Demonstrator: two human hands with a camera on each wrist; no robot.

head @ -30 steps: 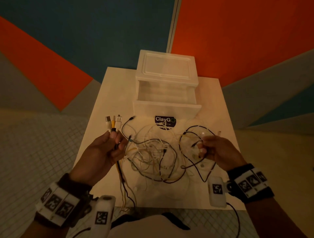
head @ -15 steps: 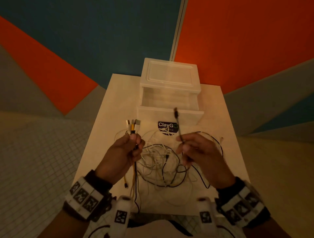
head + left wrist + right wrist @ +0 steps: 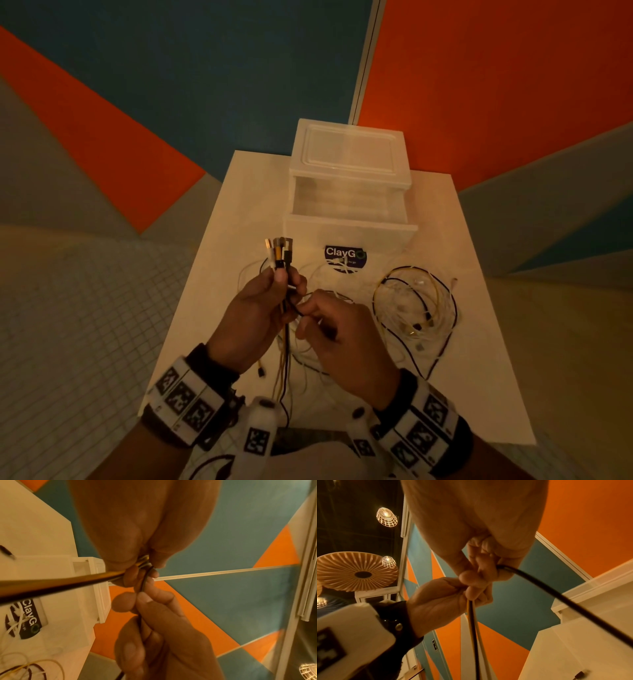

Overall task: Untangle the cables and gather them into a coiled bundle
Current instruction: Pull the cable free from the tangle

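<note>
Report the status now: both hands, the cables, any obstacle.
Left hand grips upright bunch of cable plug ends. Right hand pinches thin black cable beside it. Loose tangle of white, yellow and black cables lies on white table. No obstacle seen.

Orange-and-teal panelled walls [image 3: 496, 68], pale tiled floor [image 3: 68, 325], white table [image 3: 479, 377], perhaps wire-caged ceiling lamps [image 3: 386, 517].

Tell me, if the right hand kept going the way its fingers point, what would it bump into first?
Most likely the left hand. The right hand pinches a black cable, its fingertips already beside the left's fingers, which grip the cable ends.
</note>
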